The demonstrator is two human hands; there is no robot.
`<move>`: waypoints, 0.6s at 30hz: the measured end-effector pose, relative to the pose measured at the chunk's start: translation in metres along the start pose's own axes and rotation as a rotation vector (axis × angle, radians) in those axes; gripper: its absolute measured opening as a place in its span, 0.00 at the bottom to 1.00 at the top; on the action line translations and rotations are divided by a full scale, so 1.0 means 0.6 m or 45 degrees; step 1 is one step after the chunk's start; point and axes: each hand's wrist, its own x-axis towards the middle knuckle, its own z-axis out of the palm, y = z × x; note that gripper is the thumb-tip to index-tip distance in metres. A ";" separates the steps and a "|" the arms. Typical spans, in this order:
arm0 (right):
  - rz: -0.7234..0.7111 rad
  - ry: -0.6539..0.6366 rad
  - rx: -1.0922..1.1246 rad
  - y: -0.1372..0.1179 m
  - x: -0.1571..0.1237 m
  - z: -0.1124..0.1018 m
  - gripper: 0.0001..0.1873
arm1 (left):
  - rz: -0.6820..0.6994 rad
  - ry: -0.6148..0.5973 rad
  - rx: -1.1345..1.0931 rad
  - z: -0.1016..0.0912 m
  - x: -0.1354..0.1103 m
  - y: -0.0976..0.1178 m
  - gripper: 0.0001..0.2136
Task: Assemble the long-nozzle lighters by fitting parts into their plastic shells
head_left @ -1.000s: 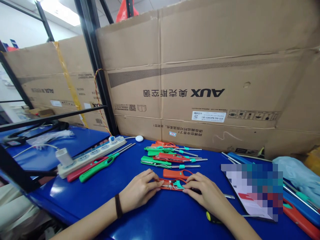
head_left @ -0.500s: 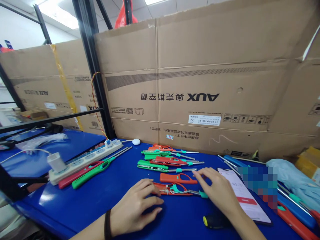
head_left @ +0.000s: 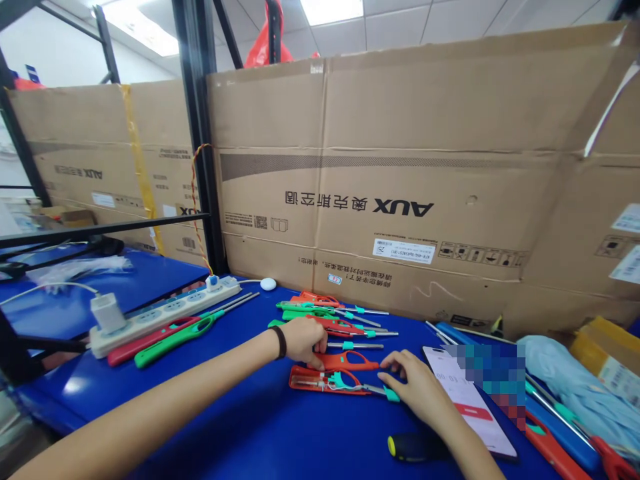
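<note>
An orange lighter casing half [head_left: 345,362] lies on the blue table with its finger-loop end to the right. My left hand [head_left: 300,340] reaches over from the left, its curled fingers closed on the casing's left end. My right hand [head_left: 413,383] is just beyond the right end, thumb and fingers apart, holding nothing. Directly in front of the casing half lies an opened orange lighter [head_left: 320,380], its inner parts, white wire and teal pieces exposed, with a metal tube on the right. Behind my left hand are several opened green and red lighters [head_left: 345,325], partly hidden by it.
A black-and-yellow screwdriver handle [head_left: 417,447] and a phone [head_left: 493,433] are by my right forearm. At left, a power strip [head_left: 173,312] lies beside red and green lighters [head_left: 173,341]. Cardboard [head_left: 350,133] walls the back. More lighters [head_left: 555,447] and a blue bag [head_left: 560,373] are at right.
My left hand has moved from the opened orange lighter up and away to the casing half's left end. My right hand has shifted slightly, off the opened lighter's tube end. The camera view has moved.
</note>
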 end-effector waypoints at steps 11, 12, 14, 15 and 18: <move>-0.037 -0.204 0.224 -0.007 -0.008 -0.029 0.11 | 0.008 0.042 -0.059 0.002 -0.012 -0.001 0.11; -0.055 -0.233 0.254 -0.007 -0.009 -0.033 0.10 | 0.031 0.071 -0.061 0.001 -0.015 0.003 0.12; -0.084 -0.278 0.301 -0.008 -0.010 -0.037 0.08 | 0.092 0.130 -0.076 0.000 -0.023 0.018 0.13; -0.095 -0.294 0.318 -0.009 -0.010 -0.037 0.06 | 0.128 0.158 -0.087 0.001 -0.027 0.028 0.11; -0.121 -0.325 0.355 -0.014 -0.009 -0.034 0.05 | 0.233 0.209 -0.110 0.016 -0.036 0.061 0.09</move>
